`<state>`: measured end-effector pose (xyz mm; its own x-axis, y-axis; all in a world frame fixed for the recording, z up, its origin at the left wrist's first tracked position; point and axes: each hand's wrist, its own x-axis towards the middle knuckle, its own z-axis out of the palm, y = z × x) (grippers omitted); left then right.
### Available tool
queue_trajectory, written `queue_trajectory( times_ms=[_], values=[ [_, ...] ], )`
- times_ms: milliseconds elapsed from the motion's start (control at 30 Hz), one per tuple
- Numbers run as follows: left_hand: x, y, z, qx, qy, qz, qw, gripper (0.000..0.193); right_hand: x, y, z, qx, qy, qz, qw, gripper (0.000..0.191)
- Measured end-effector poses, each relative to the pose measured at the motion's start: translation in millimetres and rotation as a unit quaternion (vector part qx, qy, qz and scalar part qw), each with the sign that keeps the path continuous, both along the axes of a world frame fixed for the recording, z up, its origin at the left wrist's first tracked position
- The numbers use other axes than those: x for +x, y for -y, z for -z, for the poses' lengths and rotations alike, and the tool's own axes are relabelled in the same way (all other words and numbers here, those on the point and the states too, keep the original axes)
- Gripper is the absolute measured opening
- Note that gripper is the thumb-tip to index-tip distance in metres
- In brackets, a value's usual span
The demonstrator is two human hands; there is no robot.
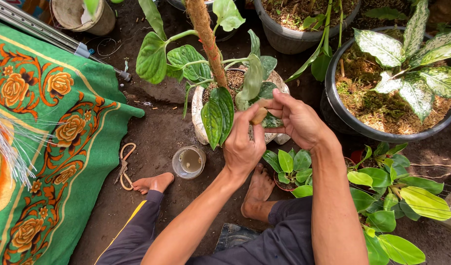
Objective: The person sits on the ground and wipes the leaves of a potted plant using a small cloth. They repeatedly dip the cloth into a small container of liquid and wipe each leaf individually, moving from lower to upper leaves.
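My left hand (242, 142) and my right hand (296, 118) meet in front of a climbing plant in a white pot (198, 115). Both pinch a small tan piece (259, 116) between fingertips, just above the pot's soil. The plant's fibre-wrapped pole (208, 41) rises at a tilt behind my hands, with broad green leaves (218, 115) hanging off it. What the tan piece is cannot be told.
Old scissors (123, 167) and a small clear jar (188, 162) lie on the dirt by my bare feet. A green floral cloth (43, 147) covers the left. Large black pots (377, 130) stand at right and behind, and a small potted plant (291, 169) sits under my arms.
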<state>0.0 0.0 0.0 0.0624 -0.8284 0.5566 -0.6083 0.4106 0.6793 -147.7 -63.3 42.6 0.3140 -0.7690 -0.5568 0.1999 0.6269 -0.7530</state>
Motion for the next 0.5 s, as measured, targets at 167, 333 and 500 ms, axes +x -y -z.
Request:
queue_trajectory(
  times_ms=[167, 333, 500],
  values=[
    [-2.7, -13.8, -2.3, -0.074, 0.066, 0.048, 0.994, 0.042, 0.7, 1.2, 16.6, 0.004, -0.039, 0.02, 0.999, 0.054],
    [7.0, -26.2, -13.3, -0.105, -0.011, 0.063, 0.992, 0.034, -6.8, -10.5, 21.1, -0.014, -0.042, -0.02, 0.999, 0.046],
    [9.3, -19.9, -9.1, -0.05, -0.035, -0.035, 0.998, 0.025, -15.8, -37.2, 27.0, -0.054, -0.019, -0.019, 0.998, 0.047]
  ],
)
